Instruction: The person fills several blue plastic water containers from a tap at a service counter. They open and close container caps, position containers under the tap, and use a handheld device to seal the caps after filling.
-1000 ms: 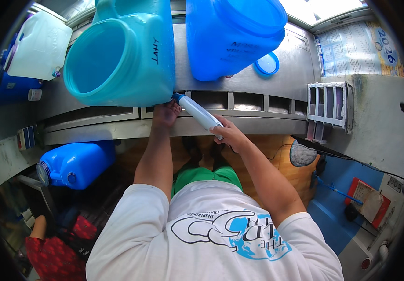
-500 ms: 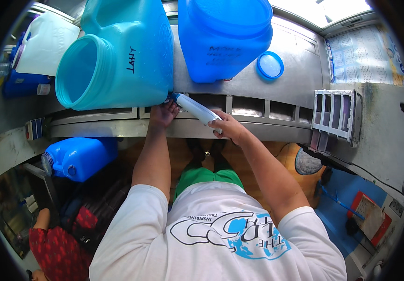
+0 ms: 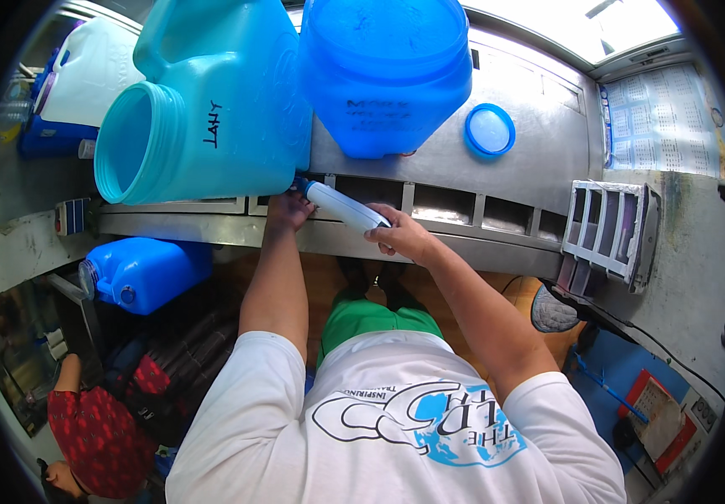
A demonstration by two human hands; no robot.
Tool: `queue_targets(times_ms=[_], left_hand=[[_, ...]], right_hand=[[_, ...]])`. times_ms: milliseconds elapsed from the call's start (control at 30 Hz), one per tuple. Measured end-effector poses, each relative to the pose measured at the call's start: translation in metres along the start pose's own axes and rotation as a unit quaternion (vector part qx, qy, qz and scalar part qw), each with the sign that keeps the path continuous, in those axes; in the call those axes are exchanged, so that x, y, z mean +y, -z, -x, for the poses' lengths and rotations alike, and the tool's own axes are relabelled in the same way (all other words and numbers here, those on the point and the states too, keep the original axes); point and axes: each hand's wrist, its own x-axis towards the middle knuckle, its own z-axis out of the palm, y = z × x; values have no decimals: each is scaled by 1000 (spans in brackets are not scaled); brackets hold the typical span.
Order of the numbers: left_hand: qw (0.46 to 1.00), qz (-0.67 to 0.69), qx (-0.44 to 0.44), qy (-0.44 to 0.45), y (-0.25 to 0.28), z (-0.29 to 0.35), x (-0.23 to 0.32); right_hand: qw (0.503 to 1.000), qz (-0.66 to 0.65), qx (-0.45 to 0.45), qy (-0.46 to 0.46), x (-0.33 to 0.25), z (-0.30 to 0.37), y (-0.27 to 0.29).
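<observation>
White tool, in right hand, left hand possibly touching tip

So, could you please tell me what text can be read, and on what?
I'll leave the wording out, but writing stands here:
Teal jug: a short handwritten word, sideways.
Blue jug beside it: handwritten lines, lower ones blurred.
White shirt: printed letters, large and small.
White jug: marks unclear.
Wall calendar: print too small.

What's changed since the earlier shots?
The view shifted, and the right hand swung the rear of the white tool slightly toward the counter. Nothing was visibly grabbed or released; the left hand stayed near the tool's tip, beside the teal jug.
</observation>
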Motion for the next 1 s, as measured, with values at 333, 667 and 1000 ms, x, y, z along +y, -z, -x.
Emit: queue_targets(times_ms=[333, 667, 1000], left_hand=[[1000, 13, -21, 2, -3, 3, -3], [987, -17, -151, 44, 27, 1, 4], [917, -378, -115, -61, 117, 70, 57]], right_hand=[[999, -29, 27, 31, 11, 1, -18], [995, -54, 65, 61, 69, 12, -72], [917, 29, 320, 237, 126, -38, -213]])
